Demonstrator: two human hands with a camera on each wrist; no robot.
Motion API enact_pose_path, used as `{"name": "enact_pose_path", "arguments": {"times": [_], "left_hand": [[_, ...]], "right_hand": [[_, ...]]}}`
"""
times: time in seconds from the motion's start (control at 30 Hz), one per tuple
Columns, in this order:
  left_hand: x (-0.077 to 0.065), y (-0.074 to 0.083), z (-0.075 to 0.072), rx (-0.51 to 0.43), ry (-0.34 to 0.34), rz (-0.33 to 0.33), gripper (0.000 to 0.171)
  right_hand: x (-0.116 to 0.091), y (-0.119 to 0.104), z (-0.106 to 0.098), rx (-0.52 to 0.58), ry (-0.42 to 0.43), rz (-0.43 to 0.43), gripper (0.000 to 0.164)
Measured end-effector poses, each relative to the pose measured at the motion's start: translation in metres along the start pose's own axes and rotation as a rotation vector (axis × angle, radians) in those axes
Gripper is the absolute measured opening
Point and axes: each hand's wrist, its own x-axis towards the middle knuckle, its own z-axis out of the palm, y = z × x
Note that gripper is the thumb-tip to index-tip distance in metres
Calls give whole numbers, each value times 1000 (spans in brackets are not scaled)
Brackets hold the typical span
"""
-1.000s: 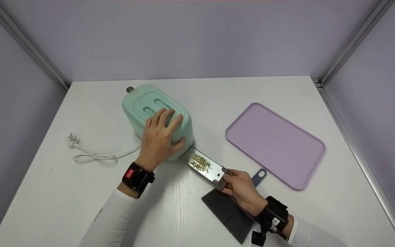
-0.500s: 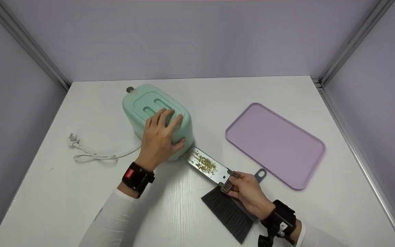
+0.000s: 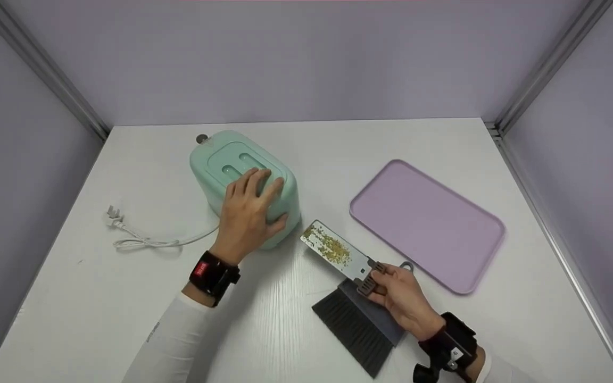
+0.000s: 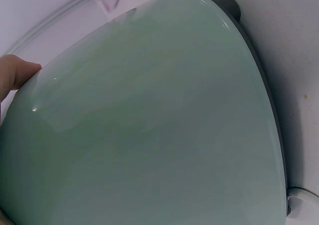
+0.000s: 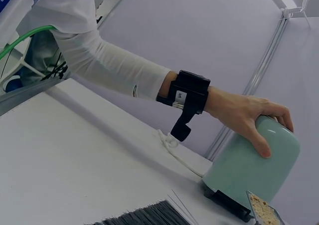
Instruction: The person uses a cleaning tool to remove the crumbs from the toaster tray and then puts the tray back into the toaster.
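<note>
A mint-green toaster stands at the left, with two narrow slots in its top. My left hand rests on it, fingers spread over the top and thumb down over the near end. In the right wrist view the same hand lies across the toaster's upper end. My right hand pinches the grey end of a metal crumb tray. Yellowish crumbs lie across the tray, mostly toward its far half. The tray is apart from the toaster, with its grey end over a dark brush.
A lilac rectangular tray lies on the right side of the white table. The toaster's white cord is bundled at the left, ending in a plug. Panels enclose the table at back and sides.
My right hand has drawn the crumb tray out of the toaster, down and to the right, so its whole length now shows. My left hand and the toaster stay put.
</note>
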Motion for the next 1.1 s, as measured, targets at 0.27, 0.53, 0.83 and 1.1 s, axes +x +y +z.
{"name": "enact_pose_path", "arguments": {"times": [0.27, 0.53, 0.83, 1.1], "left_hand": [[0, 0, -1, 14, 0, -3, 66], [-1, 1, -1, 13, -3, -9, 64], [-2, 4, -3, -21, 17, 7, 67], [-16, 40, -8, -208, 150, 111, 53]], "right_hand": [[0, -13, -9, 34, 19, -41, 40], [5, -23, -16, 61, 38, -71, 42], [14, -30, -19, 86, 70, -62, 42], [18, -35, -24, 112, 53, -72, 49]]}}
